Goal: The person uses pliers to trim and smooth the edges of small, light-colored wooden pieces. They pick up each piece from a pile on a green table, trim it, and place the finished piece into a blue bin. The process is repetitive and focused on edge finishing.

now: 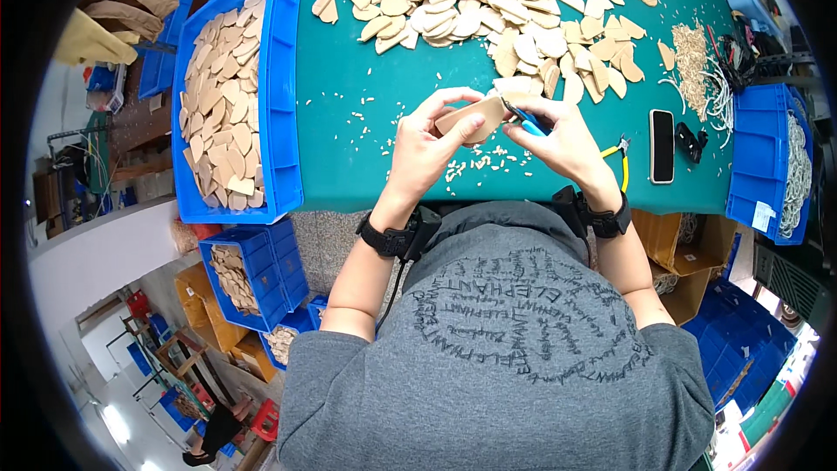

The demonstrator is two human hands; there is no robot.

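Observation:
My left hand (427,144) grips a flat tan heart-shaped wooden piece (475,116) above the green table (349,122). My right hand (562,135) holds a small blue-handled cutter (523,119) against the piece's right edge. Pale trimmings (471,161) lie scattered on the table just under both hands. A large heap of the same tan pieces (488,0) spreads across the far side of the table.
A blue bin (283,96) at the left holds several tan pieces. At the right lie a black phone (662,146), yellow-handled pliers (621,161), a pile of shavings (693,57) and another blue bin (763,157) with white cords. More blue crates (261,275) stand on the floor.

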